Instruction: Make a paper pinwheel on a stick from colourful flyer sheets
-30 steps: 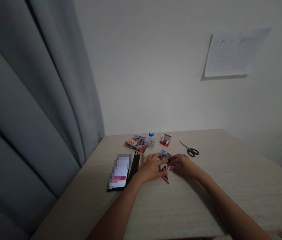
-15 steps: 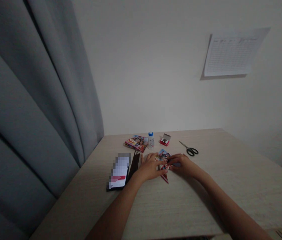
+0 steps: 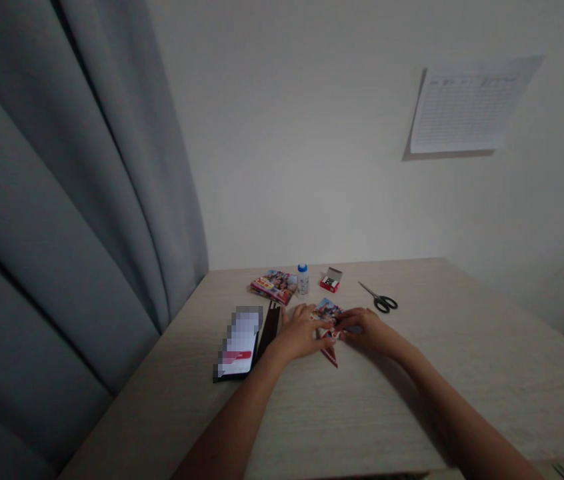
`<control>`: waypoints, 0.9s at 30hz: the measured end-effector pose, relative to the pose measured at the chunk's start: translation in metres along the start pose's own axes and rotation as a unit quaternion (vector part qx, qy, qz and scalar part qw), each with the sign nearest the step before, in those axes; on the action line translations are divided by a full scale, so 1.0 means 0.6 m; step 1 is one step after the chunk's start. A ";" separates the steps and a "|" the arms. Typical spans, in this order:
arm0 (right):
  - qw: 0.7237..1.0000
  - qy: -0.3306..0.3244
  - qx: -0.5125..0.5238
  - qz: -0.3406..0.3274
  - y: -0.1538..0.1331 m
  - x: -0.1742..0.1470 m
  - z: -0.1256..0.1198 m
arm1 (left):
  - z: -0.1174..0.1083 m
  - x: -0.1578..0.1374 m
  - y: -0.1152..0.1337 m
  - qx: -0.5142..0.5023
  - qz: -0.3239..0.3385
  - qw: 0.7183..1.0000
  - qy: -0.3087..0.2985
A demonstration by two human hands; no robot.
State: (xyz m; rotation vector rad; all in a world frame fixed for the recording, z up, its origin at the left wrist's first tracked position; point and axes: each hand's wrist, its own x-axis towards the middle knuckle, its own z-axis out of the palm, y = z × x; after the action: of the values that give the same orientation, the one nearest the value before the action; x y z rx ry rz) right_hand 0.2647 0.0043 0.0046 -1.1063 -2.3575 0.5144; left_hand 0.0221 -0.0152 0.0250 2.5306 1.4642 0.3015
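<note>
A piece of colourful printed paper (image 3: pixel 329 309) lies on the table between my hands, with a folded, pointed red corner sticking out toward me. My left hand (image 3: pixel 303 335) rests on its left side, thumb and fingers closed on the paper. From the right, the fingers of my right hand (image 3: pixel 366 327) pinch the same paper near its middle. Both hands meet closely there, so part of the fold is hidden under the fingertips. Just left of my left hand lie a dark brown strip-like thing (image 3: pixel 269 327) and a phone (image 3: pixel 239 343) with a lit, partly blurred screen.
Toward the wall are a stack of colourful printed papers (image 3: pixel 275 287), a small bottle (image 3: pixel 303 283) with a blue cap and a small red box (image 3: pixel 331 283), its flap raised. Black-handled scissors (image 3: pixel 383 303) lie to the right. A grey curtain (image 3: pixel 87 200) hangs along the left side.
</note>
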 end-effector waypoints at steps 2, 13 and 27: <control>1.000 0.003 -0.004 0.001 0.000 0.000 0.000 | -0.001 0.000 -0.001 0.002 0.001 1.000 0.005; 1.000 -0.004 -0.004 0.003 -0.009 -0.001 -0.005 | 0.011 -0.004 0.006 -0.019 0.042 0.998 0.038; 1.000 -0.005 -0.006 -0.003 -0.004 0.000 -0.003 | 0.013 -0.003 0.006 -0.022 0.023 0.999 0.022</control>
State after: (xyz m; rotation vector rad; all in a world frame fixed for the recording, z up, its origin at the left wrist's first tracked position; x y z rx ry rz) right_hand 0.2641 0.0030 0.0074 -1.1037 -2.3759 0.5052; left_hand 0.0263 -0.0189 0.0186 2.5410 1.3992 0.3948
